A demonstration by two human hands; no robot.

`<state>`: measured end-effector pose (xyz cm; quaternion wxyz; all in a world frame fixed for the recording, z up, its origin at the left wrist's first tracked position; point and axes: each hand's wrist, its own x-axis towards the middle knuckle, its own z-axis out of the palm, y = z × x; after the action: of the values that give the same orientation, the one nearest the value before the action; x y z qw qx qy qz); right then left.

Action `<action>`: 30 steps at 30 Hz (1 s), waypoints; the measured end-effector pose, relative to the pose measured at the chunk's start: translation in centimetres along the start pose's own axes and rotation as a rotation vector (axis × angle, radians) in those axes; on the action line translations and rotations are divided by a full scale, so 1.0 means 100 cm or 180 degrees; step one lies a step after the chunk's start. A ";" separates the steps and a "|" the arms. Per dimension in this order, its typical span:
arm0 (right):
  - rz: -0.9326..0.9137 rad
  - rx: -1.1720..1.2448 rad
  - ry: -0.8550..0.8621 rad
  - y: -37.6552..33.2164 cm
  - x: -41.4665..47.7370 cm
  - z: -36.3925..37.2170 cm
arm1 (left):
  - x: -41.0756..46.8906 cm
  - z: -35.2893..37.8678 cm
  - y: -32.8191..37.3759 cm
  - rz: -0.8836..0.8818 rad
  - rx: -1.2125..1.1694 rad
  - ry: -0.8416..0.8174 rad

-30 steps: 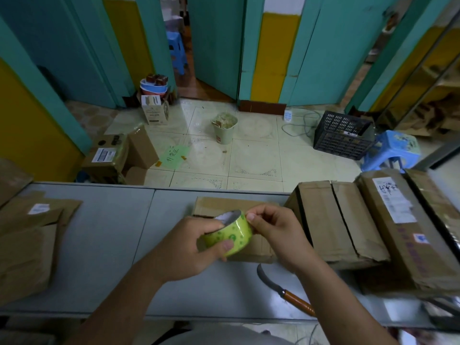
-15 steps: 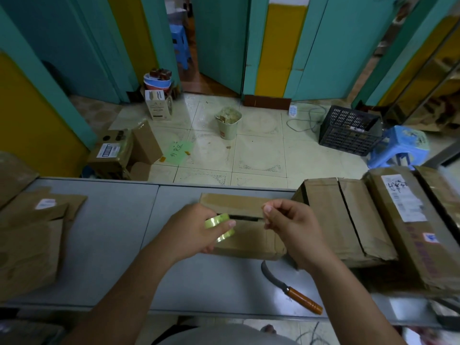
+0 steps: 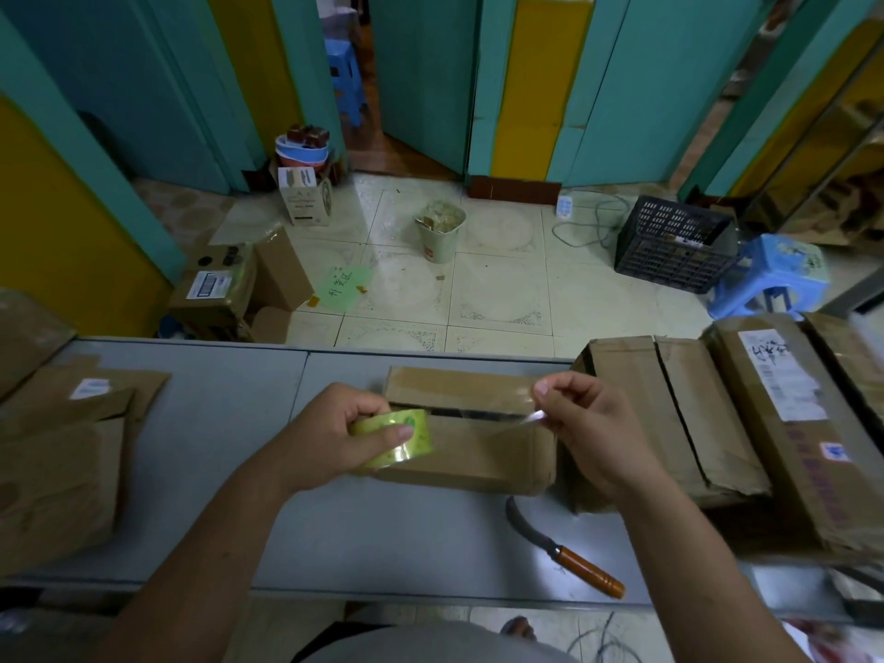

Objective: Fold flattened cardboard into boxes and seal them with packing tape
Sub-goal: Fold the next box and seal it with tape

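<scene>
Knife [image 3: 564,552] lies nearest us on the table [image 3: 215,495]. Our left hand [image 3: 330,433] grips the green tape roll [image 3: 397,437] at the small box [image 3: 478,452]'s left end. Our right hand [image 3: 593,433] pinches the tape end [image 3: 532,417], stretched over the box's open seam. Bigger boxes [image 3: 669,413] sit to the right, and a bin [image 3: 440,232] stands on the floor beyond.

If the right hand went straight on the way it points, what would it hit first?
Probably the small box: its far flap lies just ahead of the right hand, though depth is unclear and the hand might pass above it.
</scene>
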<state>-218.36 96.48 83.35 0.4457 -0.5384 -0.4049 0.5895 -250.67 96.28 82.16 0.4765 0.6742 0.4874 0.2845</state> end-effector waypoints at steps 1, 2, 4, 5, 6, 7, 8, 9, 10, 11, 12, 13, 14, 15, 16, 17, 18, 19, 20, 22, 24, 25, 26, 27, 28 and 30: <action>-0.0053 -0.0073 -0.0001 -0.002 0.000 -0.004 | 0.001 -0.004 -0.004 -0.0118 0.0510 0.0140; -0.0082 -0.0145 -0.0009 -0.003 0.000 -0.006 | 0.003 -0.007 -0.009 -0.0226 0.1026 0.0298; -0.0112 -0.0228 0.0026 0.000 0.001 -0.007 | 0.006 -0.009 -0.012 -0.0371 0.1515 0.0421; -0.0104 -0.0202 0.0088 0.003 0.002 -0.008 | 0.007 -0.010 -0.011 -0.0380 0.1387 0.0353; -0.0065 -0.0135 0.0161 0.006 0.003 -0.010 | 0.008 -0.013 -0.011 -0.0346 0.1057 0.0242; -0.0003 -0.0056 0.0221 0.009 0.005 -0.014 | 0.007 -0.016 -0.011 -0.0259 0.0685 0.0149; 0.0077 0.0005 0.0249 0.011 0.006 -0.018 | 0.006 -0.020 -0.012 -0.0132 0.0330 0.0100; 0.0164 0.0050 0.0257 0.014 0.007 -0.021 | 0.004 -0.023 -0.012 -0.0017 -0.0057 0.0063; 0.0243 0.0099 0.0264 0.017 0.007 -0.024 | 0.001 -0.026 -0.014 0.0048 -0.0454 0.0029; 0.0300 0.0143 0.0270 0.020 0.008 -0.025 | -0.001 -0.027 -0.014 0.0070 -0.0768 -0.0002; 0.0341 0.0174 0.0271 0.022 0.009 -0.024 | -0.001 -0.028 -0.015 0.0079 -0.0900 -0.0011; 0.0354 0.0196 0.0275 0.023 0.009 -0.022 | 0.000 -0.030 -0.016 0.0091 -0.0874 -0.0003; 0.0334 0.0210 0.0308 0.023 0.010 -0.022 | 0.001 -0.033 -0.018 0.0101 -0.0711 0.0006; 0.0278 0.0185 0.0367 0.021 0.010 -0.024 | 0.002 -0.039 -0.020 0.0106 -0.0475 0.0014; 0.0191 0.0098 0.0437 0.018 0.009 -0.030 | 0.002 -0.047 -0.023 0.0085 -0.0220 0.0042; 0.0080 -0.0036 0.0525 0.015 0.009 -0.038 | 0.002 -0.057 -0.026 0.0023 -0.0013 0.0085; -0.0034 -0.0193 0.0627 0.012 0.008 -0.046 | 0.000 -0.067 -0.030 -0.0073 0.0121 0.0154; -0.0118 -0.0356 0.0710 0.011 0.008 -0.054 | -0.002 -0.077 -0.034 -0.0170 0.0210 0.0246; -0.0166 -0.0477 0.0753 0.011 0.008 -0.058 | -0.002 -0.085 -0.038 -0.0242 0.0295 0.0308; -0.0193 -0.0576 0.0771 0.016 0.010 -0.057 | 0.001 -0.094 -0.043 -0.0308 0.0483 0.0313; -0.0042 -0.0522 0.0747 0.023 0.012 -0.048 | 0.008 -0.098 -0.049 -0.0318 0.0733 0.0295; 0.0062 -0.0408 0.0754 0.026 0.012 -0.043 | 0.012 -0.098 -0.051 -0.0337 0.0850 0.0279; 0.0147 -0.0277 0.0784 0.029 0.012 -0.038 | 0.015 -0.099 -0.054 -0.0389 0.0980 0.0259; 0.0205 -0.0196 0.0832 0.032 0.011 -0.035 | 0.019 -0.099 -0.055 -0.0470 0.1156 0.0230; 0.0242 -0.0196 0.0877 0.036 0.009 -0.031 | 0.023 -0.099 -0.057 -0.0558 0.1374 0.0200; 0.0263 -0.0339 0.0977 0.046 0.008 -0.025 | 0.031 -0.097 -0.060 -0.0666 0.1792 0.0185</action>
<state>-216.33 95.96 78.50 0.4485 -0.6612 -0.3402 0.4959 -260.10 103.15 80.11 0.2833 0.7174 0.6274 0.1067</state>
